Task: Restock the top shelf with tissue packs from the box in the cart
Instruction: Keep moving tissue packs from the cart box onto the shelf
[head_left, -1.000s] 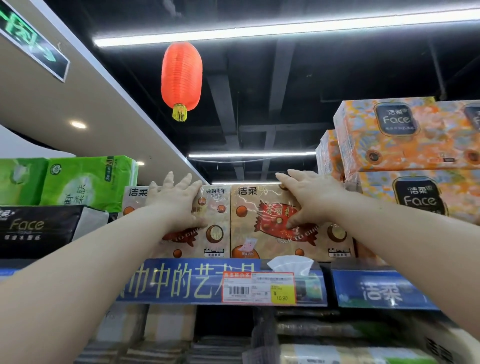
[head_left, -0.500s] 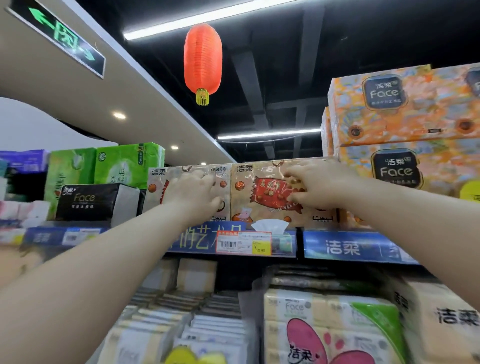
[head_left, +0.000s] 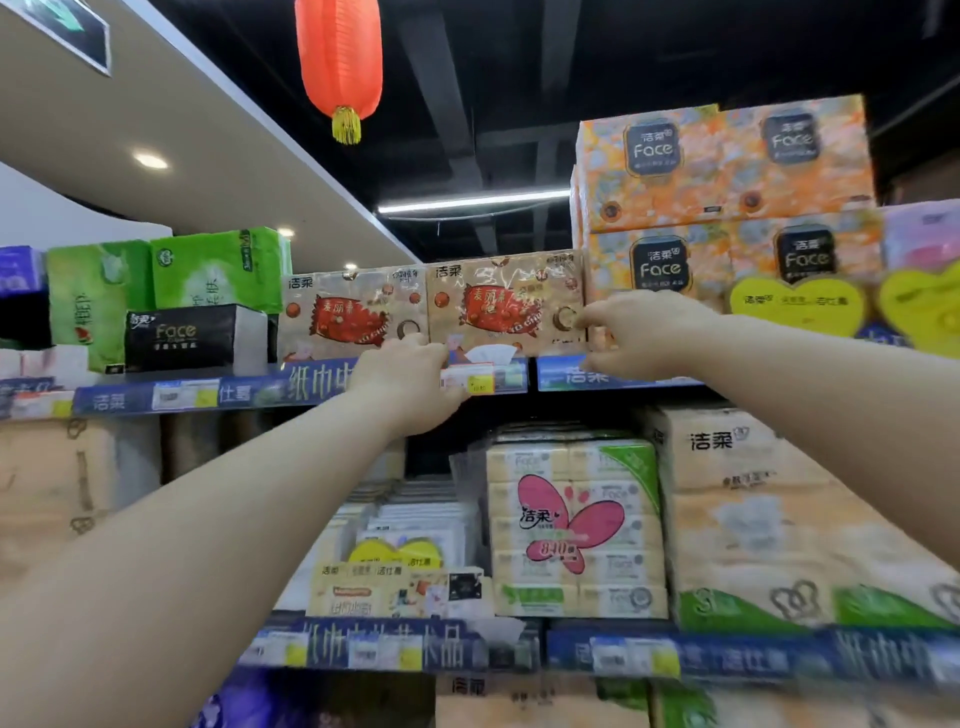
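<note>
Top shelf (head_left: 130, 401) | 2 tissue packs (head_left: 353, 312) at edge | left hand (head_left: 410, 382) at rail, right hand (head_left: 644, 332) beside; grips unclear

On the top shelf (head_left: 124, 402) the left tissue pack (head_left: 353, 312) and the right tissue pack (head_left: 504, 306) stand side by side, touching. Left of them lies a Face pack (head_left: 192, 335) with another pack (head_left: 218, 270) on it. To the right, Face boxes (head_left: 722, 161) are stacked two high. The left hand (head_left: 410, 384) is in front of the shelf rail below the two packs. The right hand (head_left: 639, 327) is at the right tissue pack's lower right corner.
</note>
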